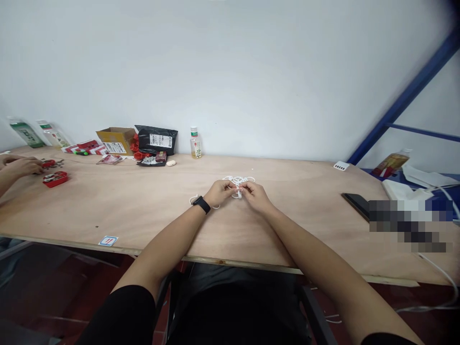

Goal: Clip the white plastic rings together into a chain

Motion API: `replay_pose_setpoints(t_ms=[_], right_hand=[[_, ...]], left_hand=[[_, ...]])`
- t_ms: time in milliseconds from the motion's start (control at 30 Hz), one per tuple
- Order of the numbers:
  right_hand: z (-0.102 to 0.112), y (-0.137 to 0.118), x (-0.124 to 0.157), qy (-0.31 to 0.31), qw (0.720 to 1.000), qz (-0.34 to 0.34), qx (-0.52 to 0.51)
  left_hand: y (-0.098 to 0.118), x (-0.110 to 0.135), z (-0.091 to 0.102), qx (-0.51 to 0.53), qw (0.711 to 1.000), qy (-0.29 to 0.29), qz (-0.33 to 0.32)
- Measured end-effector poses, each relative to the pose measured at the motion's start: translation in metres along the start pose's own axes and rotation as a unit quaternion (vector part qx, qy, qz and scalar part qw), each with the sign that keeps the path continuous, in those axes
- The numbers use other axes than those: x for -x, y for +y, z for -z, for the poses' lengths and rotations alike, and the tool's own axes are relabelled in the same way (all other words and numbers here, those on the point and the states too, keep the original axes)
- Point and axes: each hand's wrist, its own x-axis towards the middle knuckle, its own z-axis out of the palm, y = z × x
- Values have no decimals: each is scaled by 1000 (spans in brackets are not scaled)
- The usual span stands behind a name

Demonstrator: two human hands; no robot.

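Note:
A tangle of thin white cord [237, 180] lies in loops on the plywood table [108, 211], with a white end piece showing between my hands. My left hand [219, 192] and my right hand [256, 197] meet at its near side. Their fingertips pinch the cord, though the fingers hide the exact grip. A short strand trails out past my left wrist, which wears a black smart band [201, 204].
A co-worker's hand [21, 166] works beside red trays [55, 178] at the far left. Along the wall stand a cardboard box [115, 140], a black parcel [155, 140] and a plastic bottle [195, 143]. A black phone [355, 205] lies at the right.

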Motion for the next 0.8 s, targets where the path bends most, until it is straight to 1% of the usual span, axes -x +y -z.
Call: replay_pose_setpoints(t_ms=[100,167,233,300,400,500,567,633,800], right_hand=[[-6,6,-1,16,998,-28,-55],[-5,11,-3,20,997,-39,-69],[0,16,-5,40,997,-46,-38],[8,22,-7,59,996,-47,36],[20,32,-8,26,983,-56,174],[23,37,-7,-32,964,-81,252],[21,38,-5,-64,956,-85,273],[18,37,-5,-80,952,-87,281],[15,35,-6,-73,952,-97,280]], left_hand=[[2,0,1,-14,999,31,-9],[5,1,3,-28,999,33,-2],[8,2,7,-70,997,27,7],[11,4,13,-145,989,14,-2],[13,6,20,-265,963,-37,-32],[10,5,22,-340,936,-84,-37],[6,4,21,-360,927,-96,-43],[3,3,18,-366,924,-99,-42],[5,4,16,-374,923,-87,-13]])
